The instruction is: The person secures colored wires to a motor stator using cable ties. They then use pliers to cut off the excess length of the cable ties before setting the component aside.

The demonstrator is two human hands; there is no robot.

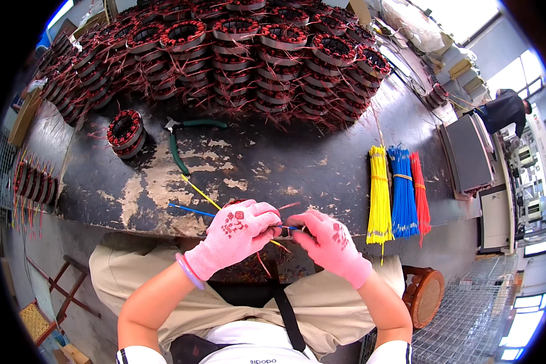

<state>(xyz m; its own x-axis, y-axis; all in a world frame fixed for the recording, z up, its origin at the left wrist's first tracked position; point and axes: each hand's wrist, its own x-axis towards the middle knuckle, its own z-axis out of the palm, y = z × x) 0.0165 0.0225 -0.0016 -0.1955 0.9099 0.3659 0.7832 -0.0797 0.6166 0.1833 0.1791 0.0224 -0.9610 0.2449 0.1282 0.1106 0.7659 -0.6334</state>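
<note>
Both my hands wear pink gloves and meet at the table's front edge, fingertips almost touching. My left hand [235, 232] is closed in a pinch on a thin blue wire, whose short blue piece shows between the two hands. Opposite it, my right hand [329, 242] pinches the same blue piece. A blue wire [191, 210] and a yellow wire [201, 193] stick out to the left behind my left hand. Reddish leads [290, 205] and a red-wound edge [238, 201], perhaps of a motor stator, peek from behind the gloves; most of it is hidden.
Stacked motor stators [233, 57] fill the table's back. A short stack of stators [126, 132] and green-handled cutters [175, 148] lie nearer. Bundles of yellow wires [379, 197], blue wires [404, 194] and red wires [420, 194] lie right. Wired stators [35, 182] sit left. A person [506, 112] stands far right.
</note>
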